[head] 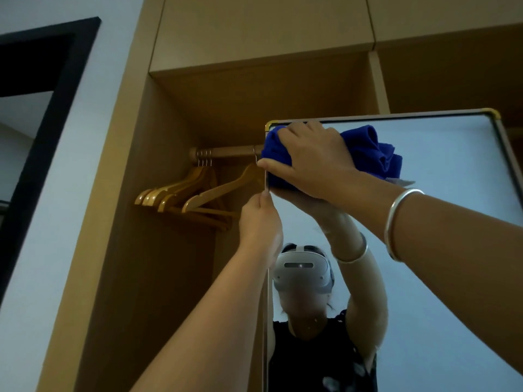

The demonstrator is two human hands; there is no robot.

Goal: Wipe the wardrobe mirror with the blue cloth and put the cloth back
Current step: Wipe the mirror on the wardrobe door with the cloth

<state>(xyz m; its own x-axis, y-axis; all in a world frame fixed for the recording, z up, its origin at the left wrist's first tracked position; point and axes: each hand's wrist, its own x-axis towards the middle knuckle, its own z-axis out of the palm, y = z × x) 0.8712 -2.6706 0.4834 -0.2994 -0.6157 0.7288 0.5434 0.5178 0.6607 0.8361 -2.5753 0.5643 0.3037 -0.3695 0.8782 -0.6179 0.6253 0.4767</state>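
Observation:
The wardrobe mirror [441, 222] stands tall on the right, with a thin frame and gold corners. My right hand [314, 159] presses the bunched blue cloth [368, 154] flat against the glass at the mirror's top left corner. A silver bangle sits on that wrist. My left hand [259, 224] pinches the mirror's left edge just below the cloth. The glass reflects both arms, the cloth and a person wearing a headset.
The open wooden wardrobe [175, 250] fills the left, with a rail [226, 151] and several wooden hangers [192, 193] close to the mirror's left edge. A shelf and closed cupboards [263, 29] sit above. A dark door frame [42, 137] stands at far left.

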